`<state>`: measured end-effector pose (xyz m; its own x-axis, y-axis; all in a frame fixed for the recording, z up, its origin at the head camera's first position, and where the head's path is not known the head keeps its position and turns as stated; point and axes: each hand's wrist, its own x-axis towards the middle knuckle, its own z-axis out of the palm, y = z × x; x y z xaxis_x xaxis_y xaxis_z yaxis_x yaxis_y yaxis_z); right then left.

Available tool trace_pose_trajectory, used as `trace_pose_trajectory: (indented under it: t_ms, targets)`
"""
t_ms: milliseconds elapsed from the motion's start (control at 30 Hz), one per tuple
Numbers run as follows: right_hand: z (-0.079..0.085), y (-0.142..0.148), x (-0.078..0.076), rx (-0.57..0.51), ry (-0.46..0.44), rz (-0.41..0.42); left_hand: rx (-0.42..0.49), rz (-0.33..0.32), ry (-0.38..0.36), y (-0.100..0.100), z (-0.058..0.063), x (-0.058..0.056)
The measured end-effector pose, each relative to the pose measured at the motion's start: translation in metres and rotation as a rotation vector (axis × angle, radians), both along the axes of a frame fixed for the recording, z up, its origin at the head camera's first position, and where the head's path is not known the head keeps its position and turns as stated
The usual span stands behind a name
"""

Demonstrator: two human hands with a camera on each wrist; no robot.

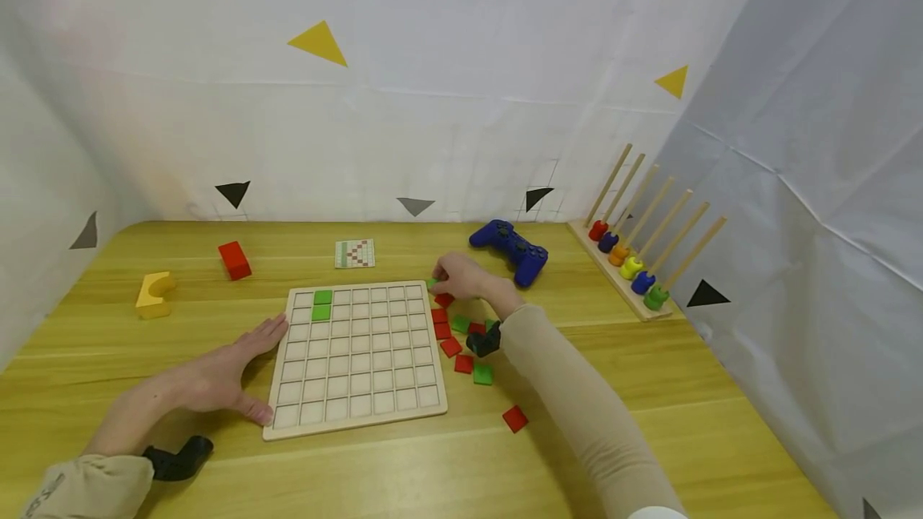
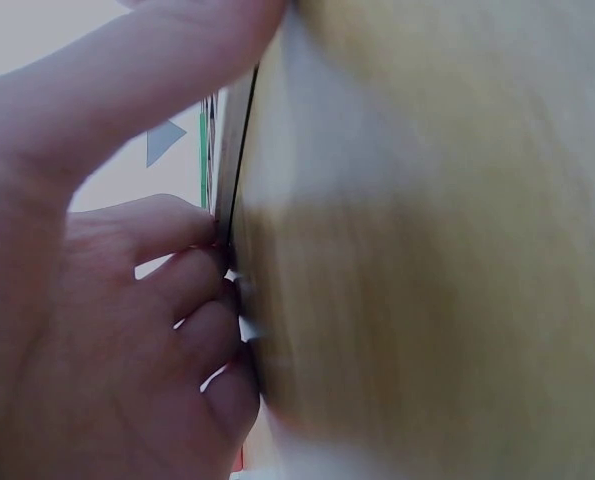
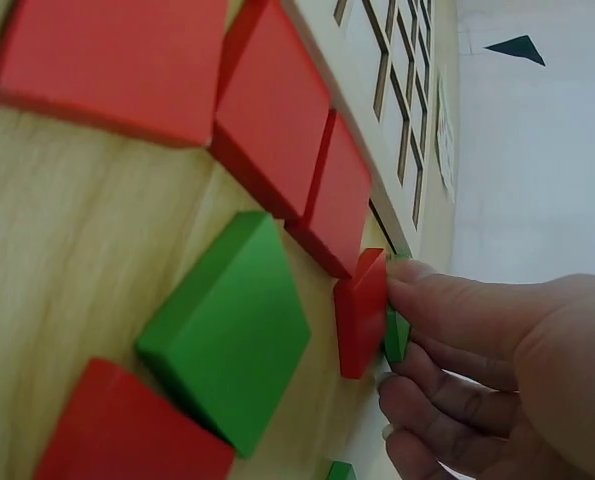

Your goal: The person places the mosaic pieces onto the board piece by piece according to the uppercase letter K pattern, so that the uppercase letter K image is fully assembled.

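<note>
A wooden grid board [image 1: 349,423] lies on the table, with two green square tiles [image 1: 321,312] set one below the other near its upper left. My left hand [image 1: 212,375] is spread along the board's left side, its thumb at the near corner and its fingertips against the edge. Beyond the far right corner, my right hand [image 1: 465,275] pinches a green tile [image 3: 397,338] between thumb and fingers. Right beside that tile a red tile [image 3: 361,315] leans at a tilt. More red tiles [image 1: 441,331] and green tiles [image 1: 483,375] lie scattered along the board's right side.
Behind the board lies a small pattern card [image 1: 355,254]. A blue game controller [image 1: 509,251] sits past my right hand, and a peg stand [image 1: 627,279] with colored beads stands at the far right. At left are a red block [image 1: 234,260] and a yellow arch block [image 1: 153,295].
</note>
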<state>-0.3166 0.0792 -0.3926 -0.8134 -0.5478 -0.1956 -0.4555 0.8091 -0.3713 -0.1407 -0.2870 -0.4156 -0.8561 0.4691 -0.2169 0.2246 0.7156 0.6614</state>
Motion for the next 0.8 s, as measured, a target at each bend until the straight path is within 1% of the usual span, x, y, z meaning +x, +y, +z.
trace_pose_trajectory:
  t_ms: [300,567,800]
  targets:
    - [0.0033,0.0047,0.0008,-0.022,-0.022,0.005,0.002,-0.001,0.01,-0.0005,-0.001,-0.0005]
    - [0.0044,0.0075,0.0033,-0.048,0.002,0.033,0.001,-0.001,0.01,-0.0005,-0.0002,-0.0003]
    - [0.0091,0.0039,0.0095,-0.08,0.01,0.054,0.003,-0.001,0.013,-0.0006,0.0006,0.0002]
